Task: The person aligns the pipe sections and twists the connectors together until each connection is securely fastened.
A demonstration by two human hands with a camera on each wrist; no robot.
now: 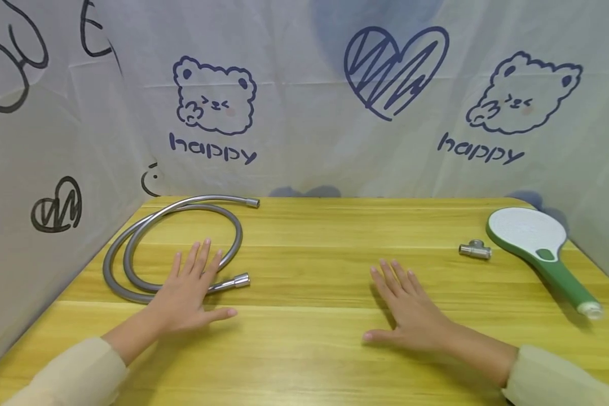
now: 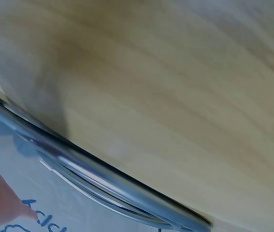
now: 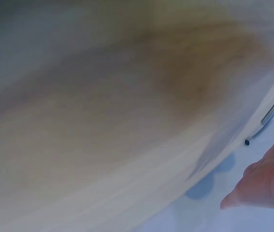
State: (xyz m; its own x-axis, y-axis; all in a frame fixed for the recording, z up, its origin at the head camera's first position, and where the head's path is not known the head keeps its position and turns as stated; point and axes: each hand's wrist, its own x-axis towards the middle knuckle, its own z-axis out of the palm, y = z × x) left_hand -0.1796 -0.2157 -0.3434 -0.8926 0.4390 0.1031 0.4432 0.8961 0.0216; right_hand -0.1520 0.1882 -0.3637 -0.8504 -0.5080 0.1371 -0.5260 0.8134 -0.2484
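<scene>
My left hand (image 1: 185,296) is spread flat with straight fingers, overlapping the near part of a coiled grey shower hose (image 1: 113,270) in the head view. The hose has chrome end fittings, one of them just right of that hand. My right hand (image 1: 416,316) is likewise spread, palm down, over the middle right of the table, holding nothing. Nearest to it lies a small chrome tee-shaped valve (image 1: 475,249). Beyond that, at the right, a green and white shower head (image 1: 528,231) lies with its white face up and its handle toward the near right.
The yellow wooden table (image 1: 304,349) carries all these things. White cloth (image 1: 304,141) with drawn bears and hearts hangs behind it, and more cloth closes off the left and right sides.
</scene>
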